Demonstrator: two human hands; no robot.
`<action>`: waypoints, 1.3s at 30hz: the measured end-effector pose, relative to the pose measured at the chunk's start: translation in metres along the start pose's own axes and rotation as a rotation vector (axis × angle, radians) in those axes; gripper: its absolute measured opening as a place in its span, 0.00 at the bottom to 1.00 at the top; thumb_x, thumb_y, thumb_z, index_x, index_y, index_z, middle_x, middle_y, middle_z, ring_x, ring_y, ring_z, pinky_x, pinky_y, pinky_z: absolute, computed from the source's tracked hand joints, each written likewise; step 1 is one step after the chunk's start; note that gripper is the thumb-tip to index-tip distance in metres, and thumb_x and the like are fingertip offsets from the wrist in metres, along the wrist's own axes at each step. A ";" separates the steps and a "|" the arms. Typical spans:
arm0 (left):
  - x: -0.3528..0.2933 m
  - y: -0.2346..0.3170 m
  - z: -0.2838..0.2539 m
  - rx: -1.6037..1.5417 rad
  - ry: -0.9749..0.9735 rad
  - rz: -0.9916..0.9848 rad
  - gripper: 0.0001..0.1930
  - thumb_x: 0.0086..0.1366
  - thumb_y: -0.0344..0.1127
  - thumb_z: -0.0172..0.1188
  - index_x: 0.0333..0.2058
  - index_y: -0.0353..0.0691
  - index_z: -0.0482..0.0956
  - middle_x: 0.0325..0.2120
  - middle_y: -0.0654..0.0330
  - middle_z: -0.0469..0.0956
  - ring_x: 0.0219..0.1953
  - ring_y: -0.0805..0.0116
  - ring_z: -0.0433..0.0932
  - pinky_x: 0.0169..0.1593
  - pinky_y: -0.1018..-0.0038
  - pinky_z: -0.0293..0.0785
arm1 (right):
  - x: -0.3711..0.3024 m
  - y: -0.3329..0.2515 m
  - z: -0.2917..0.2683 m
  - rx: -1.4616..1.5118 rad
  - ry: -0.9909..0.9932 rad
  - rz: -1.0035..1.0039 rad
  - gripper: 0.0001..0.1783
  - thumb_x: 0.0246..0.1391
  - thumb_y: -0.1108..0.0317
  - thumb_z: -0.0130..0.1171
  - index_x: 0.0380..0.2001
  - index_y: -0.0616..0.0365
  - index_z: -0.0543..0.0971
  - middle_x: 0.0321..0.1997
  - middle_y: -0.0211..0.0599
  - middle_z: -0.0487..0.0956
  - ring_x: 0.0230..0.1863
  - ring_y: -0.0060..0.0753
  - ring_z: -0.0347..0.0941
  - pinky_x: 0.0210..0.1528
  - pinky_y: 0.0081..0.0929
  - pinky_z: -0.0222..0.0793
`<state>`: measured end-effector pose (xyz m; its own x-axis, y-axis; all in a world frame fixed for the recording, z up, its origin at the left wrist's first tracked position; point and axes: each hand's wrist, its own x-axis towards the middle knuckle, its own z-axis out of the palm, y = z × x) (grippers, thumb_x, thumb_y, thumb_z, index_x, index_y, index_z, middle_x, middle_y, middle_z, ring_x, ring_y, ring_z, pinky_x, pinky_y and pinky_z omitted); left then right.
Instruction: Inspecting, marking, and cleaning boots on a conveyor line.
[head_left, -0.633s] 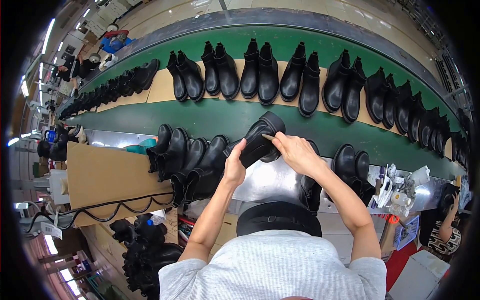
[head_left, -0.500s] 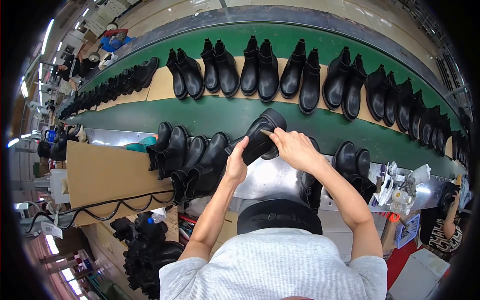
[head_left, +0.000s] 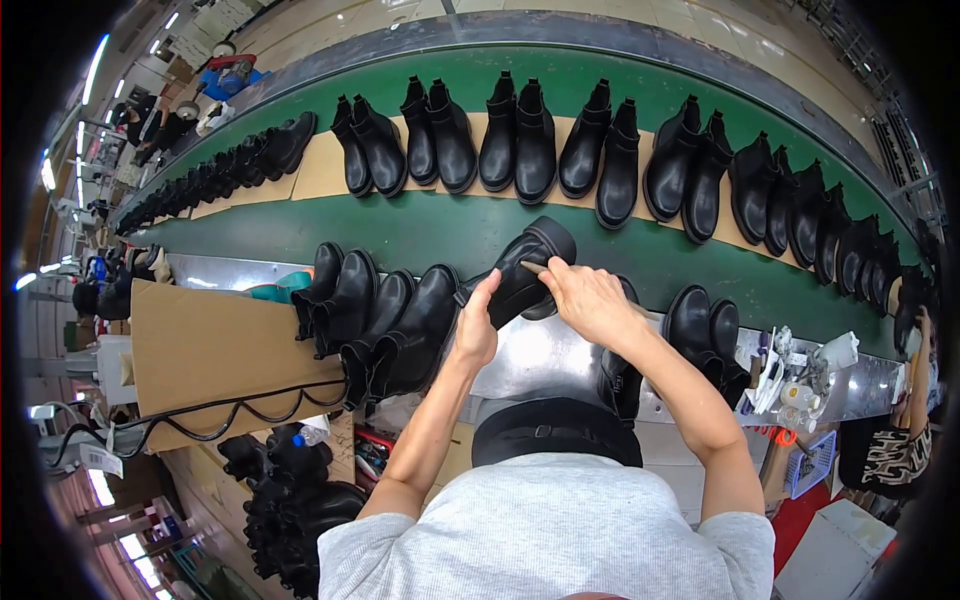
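Observation:
A black leather ankle boot (head_left: 512, 285) is held up in front of me, tilted with its sole end toward the upper right. My left hand (head_left: 478, 325) is closed round its shaft, thumb on the near side. Pinched in my right hand (head_left: 595, 305) is a slim, tan, pointed stick (head_left: 534, 267); its tip touches the boot's upper near the sole. How far the stick runs inside my fingers is hidden. Just left of my left hand stands another black boot (head_left: 420, 315). Beneath my right forearm a further boot (head_left: 622, 380) is partly covered.
Beyond my hands lies a green conveyor belt (head_left: 450, 225), with black boots in a long row on cardboard (head_left: 560, 205). A cardboard sheet (head_left: 230, 350) lies left, above piled boots (head_left: 300, 510). Bottles (head_left: 800, 395) and a blue basket (head_left: 810, 465) sit right, near a co-worker (head_left: 890, 450).
My hands and the boot have hardly moved; the stick stays against the upper. At the far right, the co-worker's arm has reached up to the boots at the row's end.

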<state>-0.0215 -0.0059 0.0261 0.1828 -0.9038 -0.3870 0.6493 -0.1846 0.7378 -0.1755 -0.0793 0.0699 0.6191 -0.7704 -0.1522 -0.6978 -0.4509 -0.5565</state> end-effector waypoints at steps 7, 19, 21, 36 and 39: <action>0.006 -0.001 -0.011 -0.026 -0.018 0.006 0.19 0.64 0.41 0.43 0.45 0.32 0.72 0.43 0.56 0.75 0.45 0.68 0.73 0.53 0.73 0.64 | -0.007 0.017 0.012 0.163 0.064 -0.054 0.14 0.61 0.58 0.37 0.31 0.59 0.64 0.23 0.53 0.74 0.29 0.60 0.70 0.29 0.49 0.64; 0.002 0.003 -0.003 -0.013 0.001 0.038 0.20 0.64 0.42 0.43 0.45 0.32 0.72 0.42 0.56 0.75 0.45 0.68 0.74 0.53 0.73 0.65 | -0.001 0.007 0.007 0.030 0.032 -0.008 0.16 0.61 0.57 0.36 0.32 0.59 0.64 0.25 0.52 0.74 0.29 0.61 0.70 0.31 0.51 0.64; 0.001 0.005 -0.001 -0.015 0.007 0.025 0.20 0.64 0.42 0.42 0.45 0.32 0.72 0.42 0.56 0.75 0.45 0.68 0.74 0.53 0.73 0.65 | -0.003 0.015 0.008 0.112 0.104 -0.104 0.15 0.60 0.58 0.39 0.30 0.61 0.65 0.23 0.53 0.75 0.27 0.61 0.72 0.27 0.50 0.67; 0.004 -0.003 0.001 0.011 0.017 0.015 0.20 0.65 0.43 0.43 0.45 0.33 0.73 0.42 0.59 0.75 0.45 0.70 0.73 0.53 0.74 0.63 | 0.006 0.000 0.008 0.168 0.021 0.065 0.20 0.61 0.56 0.35 0.29 0.62 0.68 0.21 0.56 0.74 0.28 0.61 0.71 0.32 0.50 0.66; 0.005 0.000 0.005 0.008 -0.001 0.017 0.19 0.65 0.44 0.44 0.43 0.36 0.74 0.40 0.60 0.76 0.43 0.72 0.74 0.52 0.75 0.63 | 0.010 0.015 0.020 0.355 0.109 -0.017 0.23 0.62 0.55 0.34 0.26 0.63 0.69 0.16 0.49 0.71 0.21 0.51 0.70 0.27 0.40 0.63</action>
<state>-0.0245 -0.0122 0.0273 0.1932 -0.9072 -0.3738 0.6398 -0.1723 0.7490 -0.1719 -0.0848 0.0438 0.5743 -0.8162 -0.0629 -0.5076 -0.2947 -0.8096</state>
